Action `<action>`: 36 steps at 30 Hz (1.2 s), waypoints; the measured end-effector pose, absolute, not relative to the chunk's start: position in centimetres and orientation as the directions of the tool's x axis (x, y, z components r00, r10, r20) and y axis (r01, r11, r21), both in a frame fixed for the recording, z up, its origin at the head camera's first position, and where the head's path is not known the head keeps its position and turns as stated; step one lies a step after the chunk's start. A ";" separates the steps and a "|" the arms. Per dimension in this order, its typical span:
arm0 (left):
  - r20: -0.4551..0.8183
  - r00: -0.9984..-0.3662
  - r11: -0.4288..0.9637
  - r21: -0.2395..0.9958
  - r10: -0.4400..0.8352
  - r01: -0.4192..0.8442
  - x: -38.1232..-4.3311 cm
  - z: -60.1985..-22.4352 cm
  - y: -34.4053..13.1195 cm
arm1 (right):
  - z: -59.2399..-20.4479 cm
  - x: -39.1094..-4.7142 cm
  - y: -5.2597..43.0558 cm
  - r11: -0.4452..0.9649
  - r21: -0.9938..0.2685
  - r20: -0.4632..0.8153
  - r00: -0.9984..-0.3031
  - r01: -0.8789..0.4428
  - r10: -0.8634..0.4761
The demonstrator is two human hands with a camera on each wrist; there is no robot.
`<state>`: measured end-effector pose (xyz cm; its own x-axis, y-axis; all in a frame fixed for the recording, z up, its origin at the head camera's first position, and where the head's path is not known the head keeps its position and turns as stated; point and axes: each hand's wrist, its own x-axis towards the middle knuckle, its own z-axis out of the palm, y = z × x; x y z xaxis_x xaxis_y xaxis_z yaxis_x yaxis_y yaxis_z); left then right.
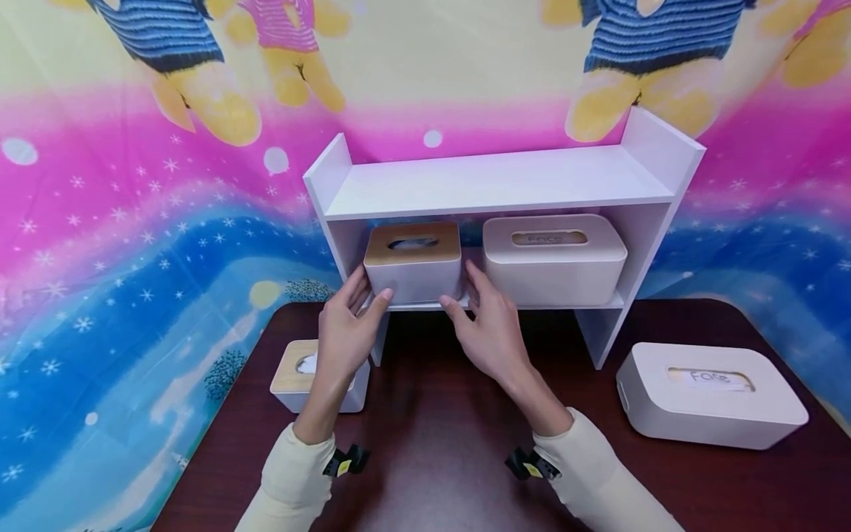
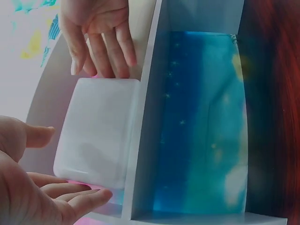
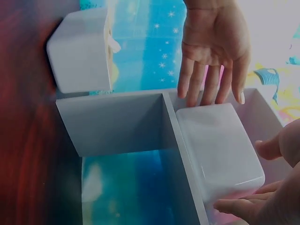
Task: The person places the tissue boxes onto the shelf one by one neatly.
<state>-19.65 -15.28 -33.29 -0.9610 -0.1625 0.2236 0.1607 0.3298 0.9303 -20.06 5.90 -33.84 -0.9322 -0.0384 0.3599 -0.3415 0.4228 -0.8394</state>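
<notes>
A white tissue box (image 1: 415, 282) with a wooden lid stands upright on the shelf's middle board, toward its left end. My left hand (image 1: 349, 318) is at the box's left side, its fingers fairly straight and the thumb near the front lower corner. On the opposite side, my right hand (image 1: 490, 325) has its fingers extended in the gap between this box and a larger white one. Both wrist views show the box's plain front face (image 2: 98, 131) between the two hands, with the fingers (image 3: 211, 86) of the left hand along its side.
The larger white tissue box (image 1: 555, 281) occupies the right of the white shelf (image 1: 499, 185). On the dark table (image 1: 439, 473), a small wooden-lidded tissue box (image 1: 289, 366) sits left, partly behind my left arm. Another long white box (image 1: 711, 414) lies right. A patterned cloth (image 1: 133, 295) hangs behind.
</notes>
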 end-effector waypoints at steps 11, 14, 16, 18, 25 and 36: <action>0.235 -0.965 0.386 0.906 -0.116 0.174 -16.5 -34.1 -17.9 | -35.8 -16.2 5.2 0.389 -0.841 0.373 -0.924 -0.375 -0.084; 0.256 -0.962 0.428 0.883 -0.095 0.192 -15.8 -34.4 -19.0 | -36.6 -15.7 4.4 0.395 -0.824 0.384 -0.913 -0.406 -0.138; 0.267 -0.960 0.460 0.865 -0.082 0.202 -15.5 -34.8 -19.8 | -37.1 -15.6 3.8 0.389 -0.821 0.380 -0.909 -0.417 -0.172; 0.276 -0.958 0.499 0.842 -0.073 0.205 -15.3 -35.1 -20.6 | -37.7 -15.5 3.2 0.382 -0.819 0.376 -0.904 -0.427 -0.205; 0.255 -0.966 0.656 0.737 -0.046 0.163 -14.3 -36.7 -24.6 | -39.7 -15.8 1.6 0.412 -0.821 0.279 -0.908 -0.395 -0.314; 0.113 -0.993 0.810 0.585 -0.031 0.041 -13.0 -39.8 -30.9 | -42.1 -17.0 -0.7 0.523 -0.757 0.184 -0.896 -0.392 -0.405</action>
